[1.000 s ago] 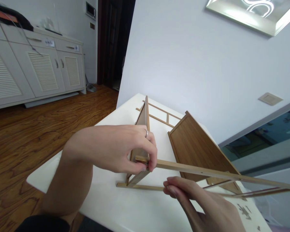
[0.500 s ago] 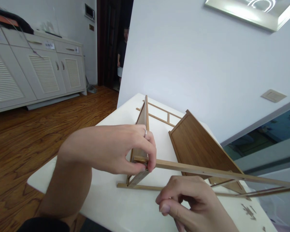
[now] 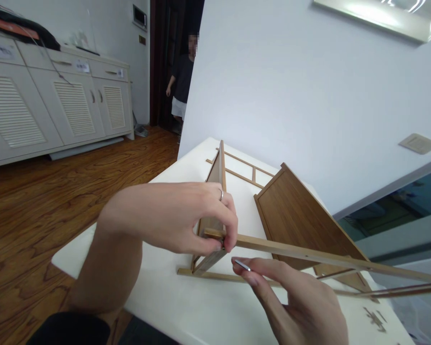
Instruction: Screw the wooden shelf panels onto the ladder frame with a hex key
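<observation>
My left hand is closed around the near corner of a wooden frame, thumb and finger pinching at the joint. A small dark bolt head shows between those fingertips. From this corner a long wooden rail runs to the right, and a wooden panel stands on edge behind the hand. My right hand pinches a thin silver metal rod between thumb and forefinger, just right of and below the joint. Its exact kind is unclear, since the fingers cover part of it.
A brown wooden panel leans on the white table, with a slatted wooden frame lying behind. Several small metal fittings lie at the right. A person stands in the doorway; a white cabinet is at the left.
My right hand has turned and opened its pinch outward, so the silver rod now shows at its fingertips. My left hand keeps its hold. The person in the doorway shows more fully.
</observation>
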Available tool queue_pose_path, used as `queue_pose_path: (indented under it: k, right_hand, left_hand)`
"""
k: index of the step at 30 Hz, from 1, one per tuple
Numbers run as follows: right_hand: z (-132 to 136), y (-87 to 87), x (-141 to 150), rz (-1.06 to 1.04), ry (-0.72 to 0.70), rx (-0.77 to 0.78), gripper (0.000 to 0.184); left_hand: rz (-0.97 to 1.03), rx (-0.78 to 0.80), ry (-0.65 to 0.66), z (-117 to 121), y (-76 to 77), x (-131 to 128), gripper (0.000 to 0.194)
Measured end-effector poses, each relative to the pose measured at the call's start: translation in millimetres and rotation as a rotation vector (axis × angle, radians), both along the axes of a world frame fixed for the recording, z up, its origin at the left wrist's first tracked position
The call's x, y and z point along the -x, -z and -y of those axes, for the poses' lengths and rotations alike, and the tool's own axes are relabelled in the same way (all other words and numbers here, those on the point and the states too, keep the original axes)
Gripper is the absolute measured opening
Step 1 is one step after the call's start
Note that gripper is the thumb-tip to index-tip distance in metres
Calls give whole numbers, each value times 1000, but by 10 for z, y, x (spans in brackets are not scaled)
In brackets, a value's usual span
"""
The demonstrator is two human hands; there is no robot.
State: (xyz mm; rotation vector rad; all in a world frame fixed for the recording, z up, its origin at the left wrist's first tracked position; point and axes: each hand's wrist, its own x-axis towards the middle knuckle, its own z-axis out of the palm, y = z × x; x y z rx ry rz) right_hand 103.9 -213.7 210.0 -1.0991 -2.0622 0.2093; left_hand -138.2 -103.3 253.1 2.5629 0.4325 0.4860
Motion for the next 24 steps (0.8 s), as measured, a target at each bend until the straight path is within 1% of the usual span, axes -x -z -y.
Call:
queue_pose_path:
  k: [2, 6, 8, 13, 19, 24]
  right_hand:
    - [-14, 9, 30, -11, -35, -40, 7]
    - [-84, 52, 103, -42, -162, -10, 7]
    - [-121, 95, 140, -55, -189, -5, 9]
    - [-149, 167, 202, -81, -183, -60, 12]
    - [-163, 162, 225, -99, -166, -76, 10]
    - [-163, 152, 248, -122, -159, -87, 13]
  left_hand:
    - [6, 2, -1, 3, 0, 1, 21]
    - [6, 2, -5, 10, -7, 0, 20]
    - [-2, 3, -9, 8, -10, -2, 20]
    - [-12, 3, -5, -6, -2, 0, 20]
    - [0, -3, -4, 1, 3, 8, 20]
    - [-1, -6, 1, -1, -9, -2, 19]
